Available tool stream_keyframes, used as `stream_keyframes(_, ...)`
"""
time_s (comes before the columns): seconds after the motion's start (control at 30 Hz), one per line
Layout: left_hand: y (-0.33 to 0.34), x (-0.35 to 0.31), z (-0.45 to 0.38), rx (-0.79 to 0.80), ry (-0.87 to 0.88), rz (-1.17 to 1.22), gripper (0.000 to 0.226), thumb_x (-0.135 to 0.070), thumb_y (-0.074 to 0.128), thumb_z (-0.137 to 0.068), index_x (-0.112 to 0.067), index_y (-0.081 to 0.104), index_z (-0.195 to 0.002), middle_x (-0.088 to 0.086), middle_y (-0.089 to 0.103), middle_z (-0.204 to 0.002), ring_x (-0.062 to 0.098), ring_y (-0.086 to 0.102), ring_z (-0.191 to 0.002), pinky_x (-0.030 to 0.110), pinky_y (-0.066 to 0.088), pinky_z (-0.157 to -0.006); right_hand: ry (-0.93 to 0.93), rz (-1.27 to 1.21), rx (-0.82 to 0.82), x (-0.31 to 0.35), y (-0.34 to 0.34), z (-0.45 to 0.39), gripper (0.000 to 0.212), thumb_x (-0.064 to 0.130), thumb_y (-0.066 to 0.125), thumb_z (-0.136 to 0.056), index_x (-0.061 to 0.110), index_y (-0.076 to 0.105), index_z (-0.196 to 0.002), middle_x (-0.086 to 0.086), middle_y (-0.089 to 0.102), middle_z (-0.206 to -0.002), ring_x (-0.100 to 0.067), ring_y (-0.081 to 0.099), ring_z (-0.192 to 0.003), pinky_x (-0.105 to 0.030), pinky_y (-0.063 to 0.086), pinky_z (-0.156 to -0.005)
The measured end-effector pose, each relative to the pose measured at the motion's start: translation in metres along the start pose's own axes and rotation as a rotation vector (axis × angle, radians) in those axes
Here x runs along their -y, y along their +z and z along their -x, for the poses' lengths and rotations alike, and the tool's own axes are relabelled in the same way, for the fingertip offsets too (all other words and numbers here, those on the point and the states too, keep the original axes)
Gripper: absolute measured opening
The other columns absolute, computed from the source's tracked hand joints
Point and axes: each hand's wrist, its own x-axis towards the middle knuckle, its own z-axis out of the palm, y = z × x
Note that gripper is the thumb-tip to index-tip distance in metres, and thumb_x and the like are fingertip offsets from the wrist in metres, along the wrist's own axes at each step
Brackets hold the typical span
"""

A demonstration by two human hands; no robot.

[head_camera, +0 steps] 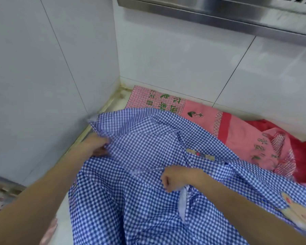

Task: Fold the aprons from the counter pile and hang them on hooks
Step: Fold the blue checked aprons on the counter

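On the pale desk (64, 200) set into a corner of white tiled walls (42, 68), a blue-and-white checked apron (131, 200) lies spread and rumpled, covering most of the near surface and running off the lower edge of the view. The right hand (180, 177) sits near the middle of this cloth with its fingers (166, 181) curled tight round a bunched fold, gripping it. The left hand (95, 145) reaches to the apron's left edge, close to the left wall, where its blurred fingers pinch the checked cloth near a raised corner. The cloth stretches between the two hands, and a small patch with a figure shows just beyond the right hand. Farther back, touching the rear wall, a pink apron (237, 135) with green embroidered characters lies flat, partly covered by the blue one. A red cloth (304, 156) is heaped to its right. Above, a stainless steel range hood (219, 13) crosses the top of the view.
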Motion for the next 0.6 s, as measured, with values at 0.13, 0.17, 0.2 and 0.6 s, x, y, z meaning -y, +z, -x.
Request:
stream_keyframes(0.13,0.003,-0.023,0.023,-0.046,0.058,-1.134,0.011,-0.02,0.048,-0.095,-0.013,0.055,-0.09,0.002,0.057,-0.084,0.017,0.057,-0.08,0.024,0.044,-0.071,-0.046,-0.242,-0.235,0.003,-0.013,0.009,0.02,0.021,0.052,-0.097,0.006,0.066,-0.096,-0.005,0.063,-0.083,-0.014,0.054,-0.066,-0.028,0.048,-0.067)
stream_keyframes(0.17,0.019,-0.039,0.03,-0.126,0.121,-1.32,0.016,-0.022,0.048,-0.096,-0.013,0.058,-0.105,0.001,0.061,-0.101,0.018,0.058,-0.096,0.026,0.045,-0.081,-0.075,-0.319,-0.363,0.003,-0.02,0.018,0.018,0.021,0.053,-0.097,0.009,0.065,-0.1,-0.002,0.065,-0.09,-0.01,0.056,-0.072,-0.02,0.048,-0.069)
stream_keyframes(0.2,0.035,-0.052,0.036,-0.191,0.19,-1.435,0.023,-0.02,0.048,-0.097,-0.012,0.057,-0.116,0.002,0.059,-0.115,0.02,0.056,-0.108,0.029,0.044,-0.088,-0.102,-0.344,-0.474,0.003,-0.028,0.024,0.017,0.021,0.054,-0.096,0.01,0.065,-0.103,-0.001,0.065,-0.096,-0.008,0.056,-0.078,-0.015,0.046,-0.071)
stream_keyframes(0.6,0.184,-0.08,0.019,0.413,0.662,-1.526,0.012,-0.017,0.046,-0.095,-0.017,0.057,-0.1,0.0,0.054,-0.085,0.02,0.051,-0.077,0.032,0.046,-0.066,0.722,0.15,-0.617,-0.132,0.006,0.127,0.027,0.019,0.049,-0.094,0.008,0.058,-0.117,-0.01,0.059,-0.122,-0.026,0.057,-0.111,-0.034,0.047,-0.088)
